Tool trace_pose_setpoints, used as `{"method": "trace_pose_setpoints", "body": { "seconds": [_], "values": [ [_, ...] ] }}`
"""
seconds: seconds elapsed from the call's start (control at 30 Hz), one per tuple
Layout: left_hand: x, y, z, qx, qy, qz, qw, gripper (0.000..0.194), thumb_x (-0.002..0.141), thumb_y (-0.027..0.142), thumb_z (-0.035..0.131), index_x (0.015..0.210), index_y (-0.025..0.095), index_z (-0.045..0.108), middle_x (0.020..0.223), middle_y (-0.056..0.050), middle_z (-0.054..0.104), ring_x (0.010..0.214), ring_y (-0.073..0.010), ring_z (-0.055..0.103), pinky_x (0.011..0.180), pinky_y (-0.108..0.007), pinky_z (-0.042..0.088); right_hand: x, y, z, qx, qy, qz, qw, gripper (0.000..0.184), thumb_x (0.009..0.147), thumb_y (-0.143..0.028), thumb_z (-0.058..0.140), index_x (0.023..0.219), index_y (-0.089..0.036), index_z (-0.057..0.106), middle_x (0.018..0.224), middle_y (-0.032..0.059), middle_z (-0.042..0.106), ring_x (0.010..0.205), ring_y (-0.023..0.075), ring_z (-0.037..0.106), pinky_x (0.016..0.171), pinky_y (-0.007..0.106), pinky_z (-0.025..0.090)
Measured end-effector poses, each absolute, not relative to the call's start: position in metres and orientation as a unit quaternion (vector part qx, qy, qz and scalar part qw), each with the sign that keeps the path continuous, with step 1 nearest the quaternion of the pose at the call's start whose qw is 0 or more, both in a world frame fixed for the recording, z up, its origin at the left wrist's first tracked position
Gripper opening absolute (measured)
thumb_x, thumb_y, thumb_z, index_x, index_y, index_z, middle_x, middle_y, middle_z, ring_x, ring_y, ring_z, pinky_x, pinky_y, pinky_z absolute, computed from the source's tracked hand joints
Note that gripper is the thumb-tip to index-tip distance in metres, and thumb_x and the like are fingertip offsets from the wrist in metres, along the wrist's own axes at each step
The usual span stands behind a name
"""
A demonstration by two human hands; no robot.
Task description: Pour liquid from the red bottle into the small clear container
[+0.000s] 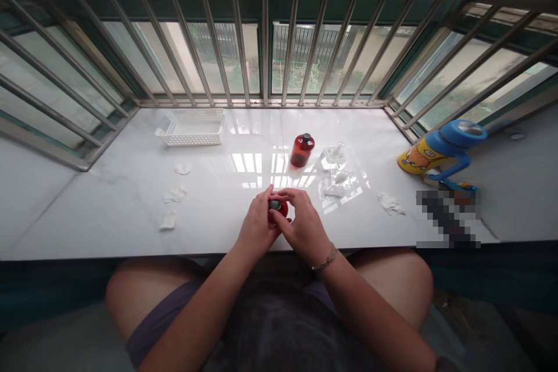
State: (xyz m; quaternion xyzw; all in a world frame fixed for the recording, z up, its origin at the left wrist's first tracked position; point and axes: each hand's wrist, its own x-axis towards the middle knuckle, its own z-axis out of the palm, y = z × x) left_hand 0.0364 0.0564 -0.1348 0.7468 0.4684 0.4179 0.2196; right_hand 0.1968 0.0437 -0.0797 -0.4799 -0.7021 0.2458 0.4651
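Observation:
A small red-brown bottle (283, 209) with a black cap (274, 205) is held between my hands near the front edge of the white tabletop. My left hand (255, 222) is closed around its left side. My right hand (304, 225) curls around the right side, its thumb and fingers close to the cap. Most of the bottle's body is hidden by the fingers. Just beyond my hands, a second red-brown bottle (301, 152) with a black cap stands upright.
A white plastic basket (192, 138) sits at the back left. Crumpled white tissues (175, 193) lie on the left, another tissue (391, 204) on the right. Clear plastic boxes (335, 157) are right of the standing bottle. A blue-and-yellow flask (436, 148) stands far right. Metal bars (265, 58) close the back.

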Motion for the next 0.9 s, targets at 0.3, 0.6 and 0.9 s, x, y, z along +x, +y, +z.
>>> {"method": "trace_pose_setpoints", "body": {
  "seconds": [0.3,0.6,0.9],
  "values": [
    [0.037,0.056,-0.136,0.744,0.471,0.423,0.214,0.082,0.097,0.023,0.070,0.168,0.025,0.030,0.145,-0.016,0.062,0.130,-0.0303,0.065,0.111,-0.052,0.058,0.194,0.045,-0.079,-0.468,-0.715,0.210,0.475,0.039,0.097,-0.017,0.069,0.133,-0.029,0.058,0.127,0.0095,0.069,0.122,0.0297,0.065,0.105,0.051,0.060],
    [0.037,0.056,-0.139,0.746,0.467,0.426,0.208,0.083,0.095,0.025,0.073,0.167,0.023,0.031,0.145,-0.016,0.061,0.131,-0.0307,0.064,0.114,-0.052,0.056,0.198,0.047,-0.083,-0.474,-0.717,0.206,0.467,0.030,0.094,-0.015,0.072,0.119,-0.028,0.062,0.115,0.0073,0.071,0.113,0.0292,0.067,0.100,0.049,0.062],
    [0.035,0.055,-0.132,0.747,0.470,0.415,0.220,0.087,0.094,0.030,0.079,0.167,0.026,0.031,0.150,-0.016,0.060,0.134,-0.0321,0.062,0.116,-0.053,0.054,0.214,0.045,-0.081,-0.446,-0.713,0.287,0.459,0.037,0.104,-0.022,0.066,0.138,-0.030,0.057,0.134,0.0079,0.069,0.124,0.0257,0.071,0.110,0.047,0.061]
  ]
}}
